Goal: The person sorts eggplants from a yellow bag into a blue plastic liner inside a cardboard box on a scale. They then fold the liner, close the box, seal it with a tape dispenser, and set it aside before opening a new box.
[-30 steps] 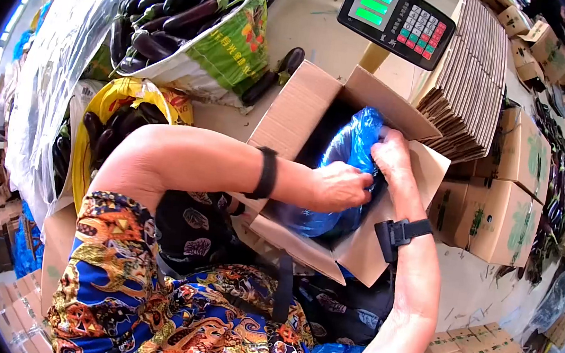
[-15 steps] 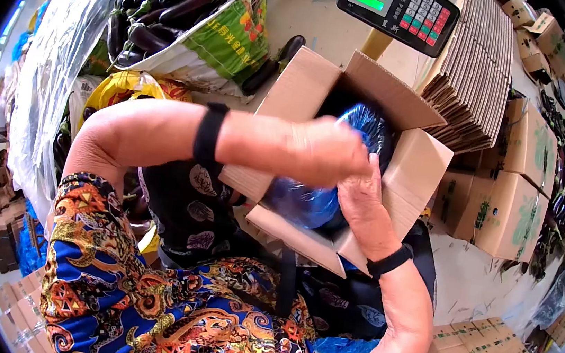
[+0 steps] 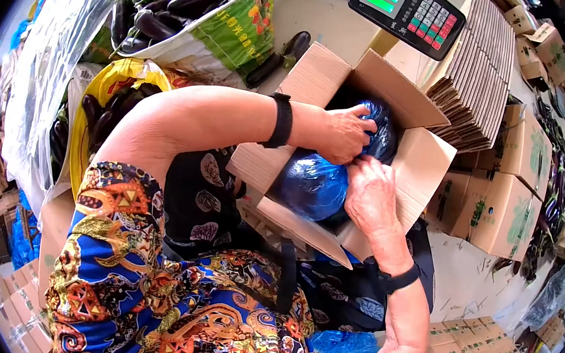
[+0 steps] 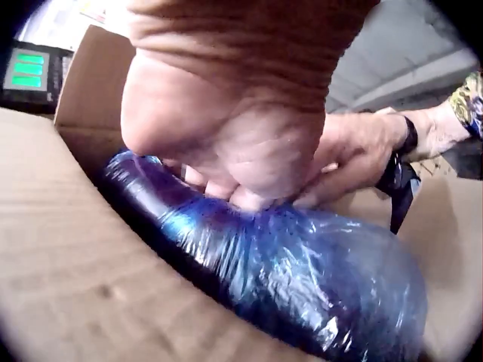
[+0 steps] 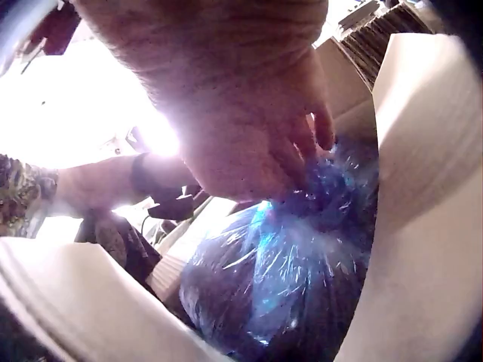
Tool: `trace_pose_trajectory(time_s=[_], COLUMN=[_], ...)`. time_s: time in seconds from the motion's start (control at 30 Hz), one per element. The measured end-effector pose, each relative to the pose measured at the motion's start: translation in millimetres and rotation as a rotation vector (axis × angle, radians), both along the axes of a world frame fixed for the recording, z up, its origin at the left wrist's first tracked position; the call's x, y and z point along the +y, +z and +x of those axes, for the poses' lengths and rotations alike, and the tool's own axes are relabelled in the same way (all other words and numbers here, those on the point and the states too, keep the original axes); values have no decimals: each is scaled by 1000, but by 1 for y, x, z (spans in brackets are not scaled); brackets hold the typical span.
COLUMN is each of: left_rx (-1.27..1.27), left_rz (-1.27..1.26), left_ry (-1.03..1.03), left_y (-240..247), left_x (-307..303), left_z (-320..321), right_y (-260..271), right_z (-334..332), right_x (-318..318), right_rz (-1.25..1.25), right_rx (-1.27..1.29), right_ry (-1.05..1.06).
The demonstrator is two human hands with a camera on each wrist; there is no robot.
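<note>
Together, left hand [image 3: 346, 133] and right hand [image 3: 371, 197] pinch gathered top of blue bag [image 3: 310, 187] inside box [image 3: 430, 169].

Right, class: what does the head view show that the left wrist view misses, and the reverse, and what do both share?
Only head: the sack of aubergines and the stack of flat cartons. Only left wrist: the underside of the left hand, close up, pressed on the bag. Both: the blue bag in the cardboard box, the right hand on it, and the scale.
</note>
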State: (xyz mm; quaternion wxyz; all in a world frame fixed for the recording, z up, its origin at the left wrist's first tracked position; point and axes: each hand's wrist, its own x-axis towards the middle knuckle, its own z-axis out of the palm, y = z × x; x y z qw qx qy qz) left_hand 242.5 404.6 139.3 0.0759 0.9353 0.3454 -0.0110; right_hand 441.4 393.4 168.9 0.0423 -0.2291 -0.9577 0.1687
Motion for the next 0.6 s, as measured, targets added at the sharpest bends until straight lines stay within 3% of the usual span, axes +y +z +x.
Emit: trace_pose_trajectory(time_s=[0.03, 0.13, 0.17, 0.23, 0.33, 0.43, 0.6], left_rx=[-21, 1, -189, -453, -506, -245, -158], left_rz=[68, -59, -160, 314, 629, 263, -30], left_ry=[-13, 44, 109, 239, 278, 429, 440], left_y=[5, 1, 17, 48, 74, 68, 70], left_x=[1, 21, 24, 24, 45, 55, 49], left_z=[1, -5, -11, -20, -23, -31, -25], right_y=[-15, -37, -41, -50, -51, -49, -46], right_z=[1, -4, -6, -12, -13, -8, -9], right_x=[-1, 6, 7, 11, 15, 14, 10], right_rz=[51, 314, 353, 325, 303, 256, 272], right_rx=[-26, -117, -164, -240, -225, -151, -177], right_ry=[-4, 119, 146, 117, 109, 75, 73])
